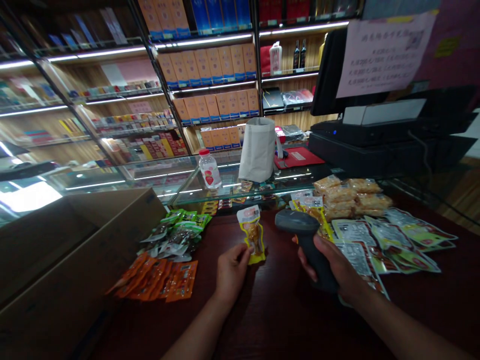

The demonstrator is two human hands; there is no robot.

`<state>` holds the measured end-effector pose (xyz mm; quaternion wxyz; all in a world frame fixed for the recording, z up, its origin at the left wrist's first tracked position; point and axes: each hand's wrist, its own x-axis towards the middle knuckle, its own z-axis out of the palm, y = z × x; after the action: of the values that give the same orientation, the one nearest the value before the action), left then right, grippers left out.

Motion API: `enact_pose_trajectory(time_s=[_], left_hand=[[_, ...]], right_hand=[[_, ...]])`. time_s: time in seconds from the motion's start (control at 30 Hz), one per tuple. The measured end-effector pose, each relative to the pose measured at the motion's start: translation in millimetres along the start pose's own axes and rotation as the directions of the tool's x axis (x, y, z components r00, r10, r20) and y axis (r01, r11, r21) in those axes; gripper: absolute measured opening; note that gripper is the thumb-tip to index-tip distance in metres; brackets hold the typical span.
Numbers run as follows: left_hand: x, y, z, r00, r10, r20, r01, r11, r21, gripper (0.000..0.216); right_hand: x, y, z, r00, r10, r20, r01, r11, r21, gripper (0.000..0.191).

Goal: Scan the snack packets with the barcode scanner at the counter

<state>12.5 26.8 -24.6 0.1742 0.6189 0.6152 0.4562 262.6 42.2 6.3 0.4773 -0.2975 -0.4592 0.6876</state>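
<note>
My left hand (231, 272) pinches the lower left edge of a yellow-edged snack packet (253, 235), clear in the middle with brown food inside. My right hand (335, 267) is wrapped round the handle of a dark barcode scanner (300, 222), whose head points left toward the packet. Behind the scanner lie similar yellow packets (313, 207), partly hidden by it. White and green flat pouches (393, 237) are spread to the right of my right hand. Left of my left hand lie orange packets (165, 280) and green packets (180, 230).
An open cardboard box (93, 225) stands at the left. Bagged tan snacks (348, 195) are piled at the right. On the glass counter stand a plastic bottle with a red cap (210, 170) and a white paper bag (258, 150). A monitor (330, 75) rises at the back right.
</note>
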Motion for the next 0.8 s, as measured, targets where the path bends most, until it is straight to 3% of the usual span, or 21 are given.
enact_pose_trajectory(time_s=[0.27,0.47,0.57,0.67,0.73,0.8], left_hand=[[8.5,-10.8,-17.6,0.974,-0.187,-0.125,0.183,0.982,-0.047,0.031],[21.9,-35.5,-36.8,0.925,-0.296,-0.240,0.330,0.937,0.115,0.027],[23.1,-35.9,-40.1,0.920,-0.259,-0.293,0.317,0.933,0.170,0.025],[17.0,-27.4,-40.0,0.943,-0.114,-0.312,0.236,0.892,0.387,0.038],[11.1,-21.3,-38.4,0.966,0.028,-0.258,0.131,0.805,0.578,0.041],[6.0,-17.3,-35.3,0.982,0.136,-0.128,-0.017,0.747,0.665,0.034]], right_hand=[[3.0,1.9,-1.3,1.000,-0.002,0.021,0.002,1.000,0.002,0.042],[-0.2,-0.7,-0.9,0.998,-0.032,0.048,0.032,0.999,-0.009,0.041],[-0.6,-2.0,0.6,0.998,-0.038,0.055,0.039,0.999,-0.014,0.041],[0.2,-2.8,1.7,0.997,-0.039,0.061,0.040,0.999,-0.014,0.040],[0.8,-3.0,1.9,0.997,-0.039,0.064,0.040,0.999,-0.013,0.040],[1.2,-3.0,1.8,0.997,-0.041,0.065,0.042,0.999,-0.012,0.041]])
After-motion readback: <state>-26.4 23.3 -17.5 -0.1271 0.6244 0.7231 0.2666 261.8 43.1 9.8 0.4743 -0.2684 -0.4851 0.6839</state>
